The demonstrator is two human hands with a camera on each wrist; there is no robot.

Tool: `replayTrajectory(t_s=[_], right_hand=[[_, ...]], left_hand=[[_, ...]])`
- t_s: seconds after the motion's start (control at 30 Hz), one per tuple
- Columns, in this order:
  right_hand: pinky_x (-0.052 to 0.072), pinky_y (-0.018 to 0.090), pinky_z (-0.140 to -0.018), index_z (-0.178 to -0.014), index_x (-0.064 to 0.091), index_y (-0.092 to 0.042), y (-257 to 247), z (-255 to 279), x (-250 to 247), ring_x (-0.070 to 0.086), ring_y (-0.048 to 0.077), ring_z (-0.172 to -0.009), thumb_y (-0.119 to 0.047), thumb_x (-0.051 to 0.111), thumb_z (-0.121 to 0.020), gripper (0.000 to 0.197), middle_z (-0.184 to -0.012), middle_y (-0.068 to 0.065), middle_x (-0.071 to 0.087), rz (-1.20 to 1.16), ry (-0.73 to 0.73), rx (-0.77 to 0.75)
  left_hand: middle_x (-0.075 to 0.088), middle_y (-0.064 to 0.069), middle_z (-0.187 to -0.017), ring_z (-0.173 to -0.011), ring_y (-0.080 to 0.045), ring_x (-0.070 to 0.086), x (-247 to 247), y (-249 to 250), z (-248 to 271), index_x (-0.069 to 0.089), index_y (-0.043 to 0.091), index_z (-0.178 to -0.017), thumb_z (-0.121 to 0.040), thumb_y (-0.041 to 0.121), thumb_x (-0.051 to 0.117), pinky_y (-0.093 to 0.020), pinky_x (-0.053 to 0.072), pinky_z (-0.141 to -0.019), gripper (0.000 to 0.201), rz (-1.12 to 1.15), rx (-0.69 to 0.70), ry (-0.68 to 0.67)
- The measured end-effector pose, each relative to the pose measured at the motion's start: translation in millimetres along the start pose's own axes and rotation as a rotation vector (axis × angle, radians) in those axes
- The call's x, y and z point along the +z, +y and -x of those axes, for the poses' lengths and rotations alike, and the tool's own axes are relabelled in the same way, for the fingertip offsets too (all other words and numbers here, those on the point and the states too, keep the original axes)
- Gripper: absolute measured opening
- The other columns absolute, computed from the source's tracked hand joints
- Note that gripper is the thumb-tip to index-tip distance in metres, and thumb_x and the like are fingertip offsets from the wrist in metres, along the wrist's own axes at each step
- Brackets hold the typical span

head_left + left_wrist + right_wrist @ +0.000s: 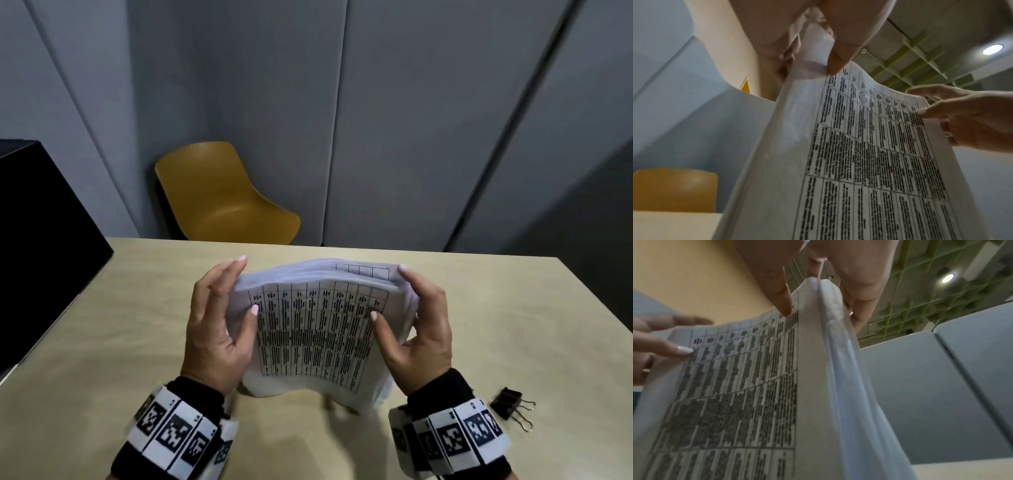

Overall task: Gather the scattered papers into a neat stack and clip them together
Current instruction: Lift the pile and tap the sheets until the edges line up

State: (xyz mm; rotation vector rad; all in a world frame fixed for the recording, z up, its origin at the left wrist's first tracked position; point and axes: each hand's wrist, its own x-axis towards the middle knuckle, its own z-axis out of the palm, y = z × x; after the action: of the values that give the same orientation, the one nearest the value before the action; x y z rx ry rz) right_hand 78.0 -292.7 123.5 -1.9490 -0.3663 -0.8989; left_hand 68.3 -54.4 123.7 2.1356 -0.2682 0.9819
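Observation:
A stack of white papers (315,329) with a printed table on the top sheet stands nearly upright over the middle of the table, its lower edge just above the tabletop. My left hand (222,315) holds its left side, thumb on the front sheet and fingers behind. My right hand (411,318) holds the right side the same way. The sheet edges (830,324) look uneven in the right wrist view. The printed page (869,154) fills the left wrist view. A black binder clip (510,406) lies on the table right of my right wrist.
The beige table (137,325) has its far edge just behind the papers. A yellow chair (222,195) stands beyond it against grey wall panels. A black box (37,233) sits at the table's left edge.

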Motion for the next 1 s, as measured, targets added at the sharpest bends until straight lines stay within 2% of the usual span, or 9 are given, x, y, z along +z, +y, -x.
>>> replayTrajectory(t_s=[0.13,0.3,0.47,0.6,0.7,0.77,0.83,0.9,1.0], right_hand=[[0.031,0.003,-0.096,-0.125,0.053,-0.011,-9,-2,3,0.043,-0.005,-0.105,-0.024,0.066,-0.07,0.058,-0.112,0.008,0.045,0.081,-0.055,-0.017],[0.044,0.023,-0.095,-0.113,0.057,-0.007,-6,1,-4,0.055,0.02,-0.1,-0.012,0.069,-0.07,0.044,-0.107,0.013,0.054,0.018,0.04,-0.025],[0.034,0.011,-0.1,-0.115,0.058,-0.005,-10,4,-1,0.044,-0.003,-0.113,-0.016,0.066,-0.071,0.046,-0.114,0.016,0.05,0.034,0.017,-0.047],[0.035,0.012,-0.1,-0.116,0.056,-0.01,-4,8,-4,0.046,-0.003,-0.114,-0.016,0.067,-0.07,0.048,-0.112,0.018,0.053,-0.011,0.053,0.001],[0.039,0.015,-0.098,-0.136,0.032,-0.016,4,13,-5,0.052,0.003,-0.11,-0.006,0.074,-0.062,0.086,-0.113,0.007,0.054,-0.184,0.045,0.189],[0.046,0.011,-0.088,-0.134,0.034,-0.016,14,13,-5,0.059,0.002,-0.099,0.004,0.077,-0.059,0.089,-0.104,-0.005,0.06,-0.395,-0.012,0.435],[0.053,0.015,-0.071,-0.104,0.057,-0.015,26,15,-2,0.065,0.012,-0.086,0.009,0.077,-0.061,0.053,-0.081,-0.01,0.072,-0.473,-0.156,0.59],[0.055,0.024,-0.063,-0.082,0.061,-0.02,29,18,6,0.066,0.011,-0.074,0.009,0.072,-0.069,0.034,-0.07,-0.013,0.073,-0.444,-0.226,0.627],[0.057,0.023,-0.065,-0.082,0.061,-0.018,21,18,12,0.067,0.004,-0.072,0.011,0.065,-0.074,0.03,-0.073,-0.013,0.074,-0.523,-0.148,0.59]], left_hand=[[0.051,-0.011,-0.122,-0.116,0.001,0.042,-2,9,-1,0.051,0.013,-0.124,-0.078,0.017,0.053,-0.006,0.026,-0.104,0.046,-0.025,0.028,-0.079],[0.057,-0.015,-0.118,-0.113,-0.005,0.048,-11,4,1,0.059,0.007,-0.116,-0.078,0.02,0.056,-0.013,0.033,-0.104,0.04,-0.008,-0.021,-0.017],[0.057,-0.012,-0.118,-0.112,-0.009,0.051,-9,7,1,0.061,0.008,-0.115,-0.079,0.015,0.054,-0.015,0.036,-0.103,0.037,-0.009,0.026,-0.039],[0.059,0.009,-0.113,-0.106,-0.01,0.056,-9,1,3,0.06,0.017,-0.115,-0.08,0.02,0.054,-0.035,0.05,-0.086,0.035,0.069,-0.017,-0.022],[0.065,0.011,-0.11,-0.097,-0.005,0.063,-8,-1,4,0.042,0.035,-0.128,-0.074,0.019,0.067,-0.024,0.053,-0.079,0.062,0.248,-0.142,-0.027],[0.068,0.008,-0.103,-0.09,-0.001,0.065,-6,-9,5,0.034,0.036,-0.131,-0.062,0.014,0.082,-0.015,0.053,-0.075,0.087,0.45,-0.336,-0.069],[0.072,0.018,-0.095,-0.088,0.007,0.065,0,-17,9,0.052,0.033,-0.119,-0.05,0.032,0.085,-0.01,0.052,-0.077,0.076,0.593,-0.481,-0.187],[0.07,0.032,-0.081,-0.085,0.012,0.065,9,-18,14,0.069,0.034,-0.091,-0.046,0.056,0.081,-0.006,0.05,-0.076,0.051,0.575,-0.559,-0.238],[0.065,0.039,-0.066,-0.08,0.019,0.062,14,-13,10,0.062,0.034,-0.081,-0.072,0.019,0.074,-0.004,0.049,-0.068,0.021,0.506,-0.612,-0.116]])
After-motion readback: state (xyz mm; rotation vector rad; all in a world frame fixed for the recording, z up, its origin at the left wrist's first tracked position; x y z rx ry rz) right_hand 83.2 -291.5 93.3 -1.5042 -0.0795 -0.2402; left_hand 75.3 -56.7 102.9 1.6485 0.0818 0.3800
